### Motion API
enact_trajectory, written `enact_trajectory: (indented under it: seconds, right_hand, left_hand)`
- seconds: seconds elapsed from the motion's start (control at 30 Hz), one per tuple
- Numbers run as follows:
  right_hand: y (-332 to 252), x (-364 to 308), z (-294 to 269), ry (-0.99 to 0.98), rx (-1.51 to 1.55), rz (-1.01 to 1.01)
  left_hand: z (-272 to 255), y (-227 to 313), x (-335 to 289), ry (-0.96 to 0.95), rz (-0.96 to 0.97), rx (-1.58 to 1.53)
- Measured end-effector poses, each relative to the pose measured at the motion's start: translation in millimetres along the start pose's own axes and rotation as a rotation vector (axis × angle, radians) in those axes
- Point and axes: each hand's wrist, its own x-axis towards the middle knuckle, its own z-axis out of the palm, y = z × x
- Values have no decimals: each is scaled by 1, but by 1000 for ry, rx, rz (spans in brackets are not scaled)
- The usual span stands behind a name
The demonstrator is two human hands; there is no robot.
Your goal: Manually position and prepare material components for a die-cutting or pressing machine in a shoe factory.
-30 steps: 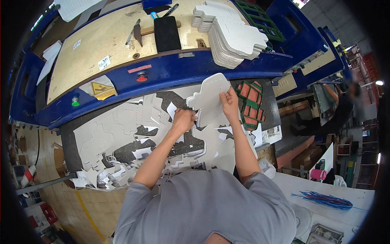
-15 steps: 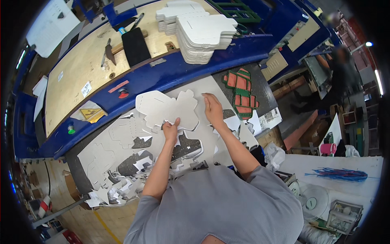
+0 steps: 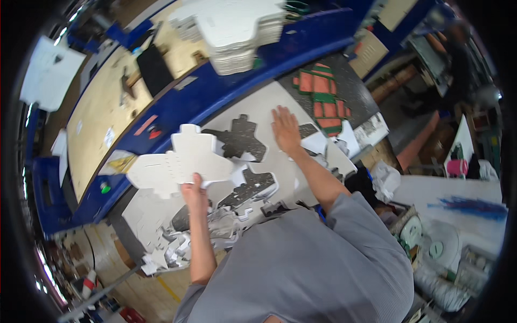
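Note:
My left hand (image 3: 195, 195) is closed on a small stack of white die-cut cardboard blanks (image 3: 196, 156), thumb on top. The blanks are lifted over the left part of a pale cardboard sheet (image 3: 261, 107). My right hand (image 3: 285, 129) lies flat on that sheet with its fingers stretched out. Between the hands a blank-shaped hole (image 3: 245, 139) in the sheet shows the dark surface beneath. A second hole (image 3: 250, 188) is nearer my body. Right of my right hand, a green and orange cutting die (image 3: 323, 102) rests on the dark board (image 3: 358, 99).
A tall stack of white blanks (image 3: 234, 51) stands on the blue machine (image 3: 215, 99) beyond the sheet. A black flat object (image 3: 155, 70) lies on its wooden top. Red (image 3: 154, 131) and green buttons (image 3: 105, 188) sit on its front. Scraps (image 3: 177, 250) gather near left. Another person (image 3: 455, 70) is at far right.
My left hand has lifted the blanks off the sheet and carried them left, turning them and uncovering the hole. My right hand has gone from raised to flat on the sheet.

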Motion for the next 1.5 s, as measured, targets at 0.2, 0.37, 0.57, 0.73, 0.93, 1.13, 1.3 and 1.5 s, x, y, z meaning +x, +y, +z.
enact_trajectory:
  seconds: [0.2, 0.37, 0.57, 0.73, 0.93, 1.13, 1.3, 1.5]
  right_hand:
    - [-3, 8, -49, -738, 945, 175]
    - [-48, -71, -106, -1009, 1358, 404]
    - [31, -93, -138, -612, 1248, 749]
    - [45, -95, -145, -578, 1306, 928]
    - [49, -120, -109, -438, 1309, 944]
    - [34, -133, -88, -433, 1426, 1029]
    - [48, -128, -86, -439, 1468, 1025]
    - [50, -114, -84, -475, 1493, 986]
  left_hand:
    - [39, 22, -64, 78, -91, 80]
    - [61, -7, -91, -224, -237, 608]
    - [21, -29, -62, -389, -364, 464]
    - [-76, -38, 42, 800, 245, 832]
    - [-70, -45, 51, 636, -560, -384]
    - [-68, -59, 52, 790, -520, -577]
    - [-46, -34, 60, 730, -635, -578]
    - [-47, -28, 76, 986, -642, -412]
